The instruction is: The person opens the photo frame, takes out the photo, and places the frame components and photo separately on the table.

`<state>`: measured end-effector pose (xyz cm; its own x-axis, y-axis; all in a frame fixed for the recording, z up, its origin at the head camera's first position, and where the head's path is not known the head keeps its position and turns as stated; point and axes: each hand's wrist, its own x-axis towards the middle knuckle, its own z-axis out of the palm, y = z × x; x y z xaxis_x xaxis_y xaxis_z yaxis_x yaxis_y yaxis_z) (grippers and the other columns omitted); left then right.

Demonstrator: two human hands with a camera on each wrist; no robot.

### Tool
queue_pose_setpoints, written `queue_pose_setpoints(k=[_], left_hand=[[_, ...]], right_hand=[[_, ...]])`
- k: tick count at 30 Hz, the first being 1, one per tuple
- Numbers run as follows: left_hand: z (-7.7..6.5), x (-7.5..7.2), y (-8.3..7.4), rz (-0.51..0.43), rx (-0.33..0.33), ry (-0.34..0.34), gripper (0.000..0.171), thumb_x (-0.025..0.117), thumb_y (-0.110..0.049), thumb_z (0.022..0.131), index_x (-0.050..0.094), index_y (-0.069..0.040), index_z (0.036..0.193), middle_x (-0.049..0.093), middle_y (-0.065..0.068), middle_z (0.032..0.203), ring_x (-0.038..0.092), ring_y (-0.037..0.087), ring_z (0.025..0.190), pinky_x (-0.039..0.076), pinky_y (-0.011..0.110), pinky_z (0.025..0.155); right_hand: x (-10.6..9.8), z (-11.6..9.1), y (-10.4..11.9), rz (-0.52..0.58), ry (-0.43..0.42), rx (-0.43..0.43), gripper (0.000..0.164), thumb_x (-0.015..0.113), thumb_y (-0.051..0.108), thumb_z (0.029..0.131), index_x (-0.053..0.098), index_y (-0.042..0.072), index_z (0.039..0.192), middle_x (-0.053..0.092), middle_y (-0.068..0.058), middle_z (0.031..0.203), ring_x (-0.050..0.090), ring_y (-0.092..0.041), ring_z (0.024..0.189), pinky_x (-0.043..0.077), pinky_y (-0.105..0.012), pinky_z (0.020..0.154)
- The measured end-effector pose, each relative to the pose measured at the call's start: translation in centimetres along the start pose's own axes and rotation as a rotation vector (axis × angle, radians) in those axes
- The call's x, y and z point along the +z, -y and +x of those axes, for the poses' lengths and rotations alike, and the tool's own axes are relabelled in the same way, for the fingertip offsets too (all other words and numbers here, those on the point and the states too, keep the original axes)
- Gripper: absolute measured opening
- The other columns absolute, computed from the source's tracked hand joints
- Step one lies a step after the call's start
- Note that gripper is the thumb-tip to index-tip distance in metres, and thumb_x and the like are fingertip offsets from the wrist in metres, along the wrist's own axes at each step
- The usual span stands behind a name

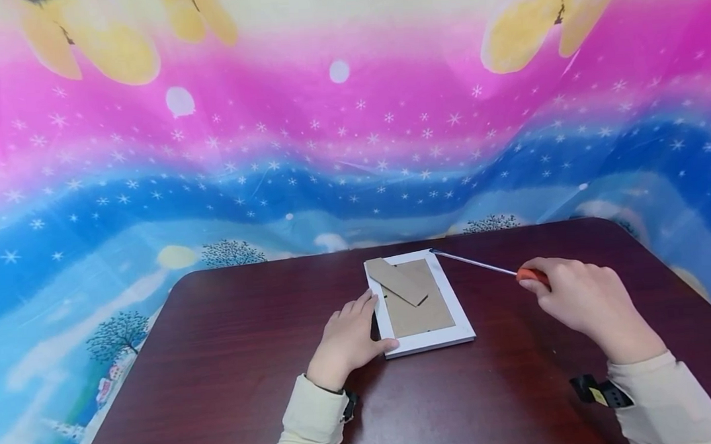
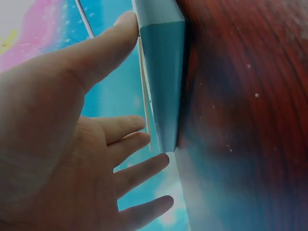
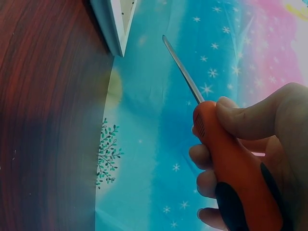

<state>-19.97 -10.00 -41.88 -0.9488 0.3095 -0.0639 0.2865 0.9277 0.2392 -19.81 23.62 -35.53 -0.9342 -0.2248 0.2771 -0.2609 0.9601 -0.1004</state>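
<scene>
A white picture frame (image 1: pixel 466 333) lies face down on the dark wooden table, its brown backing board (image 1: pixel 419 318) and slanted stand flap (image 1: pixel 396 280) facing up. My left hand (image 1: pixel 348 335) rests at its left side, the thumb touching the near left corner and the fingers nearly straight along the left edge. In my right hand (image 1: pixel 591 301) is a screwdriver, gripped by its orange and black handle (image 3: pixel 236 163). Its long metal shaft (image 1: pixel 476 263) points left, with the tip by the frame's far right corner in the head view. The right wrist view shows the tip apart from the frame.
The table (image 1: pixel 236 359) has rounded far corners. Behind it hangs a pink and blue cloth (image 1: pixel 305 151) with snowflakes and trees, down to the table's far edge. A dark band (image 1: pixel 601 391) circles the right wrist, and another (image 1: pixel 350 406) the left.
</scene>
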Motion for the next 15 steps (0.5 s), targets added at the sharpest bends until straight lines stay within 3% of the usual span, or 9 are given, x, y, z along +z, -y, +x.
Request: queue_pose_setpoints(k=[15], left_hand=[[-0.02,0.22,-0.34,0.02,-0.009,-0.027,0.088,0.059,-0.063,0.076,0.041,-0.009,0.143,0.039,0.008,0.152,0.039,0.027,0.134,0.04,0.051,0.106]], right_hand=[[0.36,0.14,0.58,0.0,-0.016,-0.02,0.017,0.063,0.028,0.084,0.069,0.015,0.092,0.061,0.002,0.058,0.045,-0.013,0.05,0.039,-0.033,0.041]])
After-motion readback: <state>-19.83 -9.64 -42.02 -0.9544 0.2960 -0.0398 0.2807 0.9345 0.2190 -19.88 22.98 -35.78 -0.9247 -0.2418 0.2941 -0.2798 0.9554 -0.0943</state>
